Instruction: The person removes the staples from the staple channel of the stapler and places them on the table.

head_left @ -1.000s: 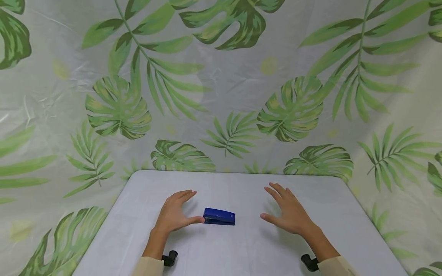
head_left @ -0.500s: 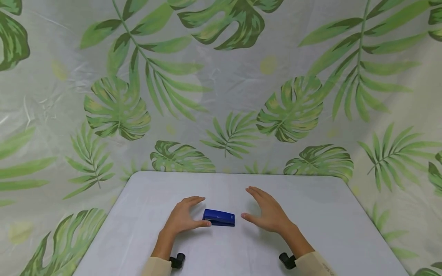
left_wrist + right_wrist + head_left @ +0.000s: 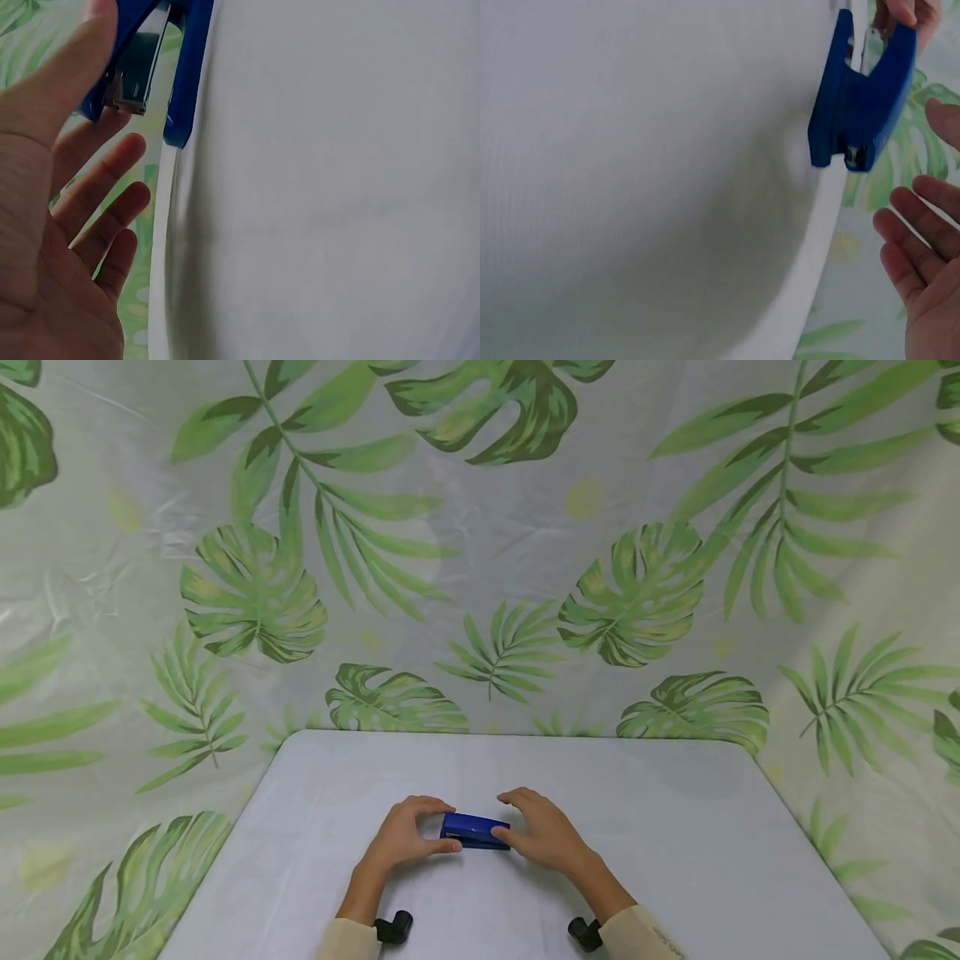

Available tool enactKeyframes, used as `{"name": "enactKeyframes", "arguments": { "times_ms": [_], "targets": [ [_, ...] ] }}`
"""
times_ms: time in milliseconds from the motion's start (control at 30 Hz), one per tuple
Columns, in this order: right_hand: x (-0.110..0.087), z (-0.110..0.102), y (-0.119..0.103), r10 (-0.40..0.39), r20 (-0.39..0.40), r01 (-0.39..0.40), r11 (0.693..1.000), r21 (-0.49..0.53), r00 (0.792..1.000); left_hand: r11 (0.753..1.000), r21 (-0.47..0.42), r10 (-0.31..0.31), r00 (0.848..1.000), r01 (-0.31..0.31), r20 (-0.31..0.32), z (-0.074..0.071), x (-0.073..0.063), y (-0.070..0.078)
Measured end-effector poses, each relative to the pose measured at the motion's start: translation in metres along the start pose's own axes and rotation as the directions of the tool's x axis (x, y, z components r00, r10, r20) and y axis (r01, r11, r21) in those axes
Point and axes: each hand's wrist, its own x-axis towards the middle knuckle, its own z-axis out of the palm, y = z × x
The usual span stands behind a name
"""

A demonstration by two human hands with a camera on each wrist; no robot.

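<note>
A pale sheet printed with green leaves [image 3: 498,556] closes off the far side of the room and shows along both flanks; before it stands the surface [image 3: 675,810], white-covered, its far corners rounded, with soft shadows under the arms. The right hand [image 3: 543,832] is spread wide near the right end of a blue stapler [image 3: 474,828], holding nothing; its own wrist view shows the fingertips apart from it. The left hand [image 3: 399,837] curves about the other end, thumb on the near side, forefinger on the far side, the other fingers loose; whether it pinches or merely brushes cannot be told. The stapler lies near the middle of the surface, mouth to the left; the step in hand seems to be taking hold of it from both ends, and the next move would call for drawing thumbs and fingers in evenly, without squeezing the mouth together. Smaller are the black device [image 3: 402,926] at the left wrist and the stapler's metal nose [image 3: 135,79].
</note>
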Motion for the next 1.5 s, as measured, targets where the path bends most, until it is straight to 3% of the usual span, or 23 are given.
{"name": "enactKeyframes", "arguments": {
  "times_ms": [167, 700, 1000, 1233, 1500],
  "targets": [
    [0.006, 0.01, -0.008, -0.057, 0.025, 0.057, 0.998, -0.018, 0.998, 0.999, -0.016, 0.032, 0.999, -0.032, -0.02, 0.006, 0.001, -0.002],
    [0.019, 0.026, -0.026, -0.177, 0.037, 0.18, 0.976, -0.12, 0.984, 0.995, -0.079, -0.071, 0.997, 0.069, -0.03, 0.011, -0.003, -0.002],
    [0.024, 0.033, -0.035, -0.219, 0.024, 0.22, 0.962, -0.16, 0.975, 0.995, -0.088, -0.057, 0.997, 0.052, -0.057, 0.015, -0.005, -0.008],
    [0.026, 0.035, -0.037, -0.233, 0.025, 0.234, 0.953, -0.192, 0.972, 0.987, -0.129, -0.104, 0.993, 0.097, -0.05, 0.017, -0.005, -0.008],
    [0.024, 0.026, -0.037, -0.243, 0.003, 0.241, 0.959, -0.151, 0.97, 0.982, -0.145, -0.125, 0.991, 0.118, -0.045, 0.017, -0.006, -0.009]
  ]
}}
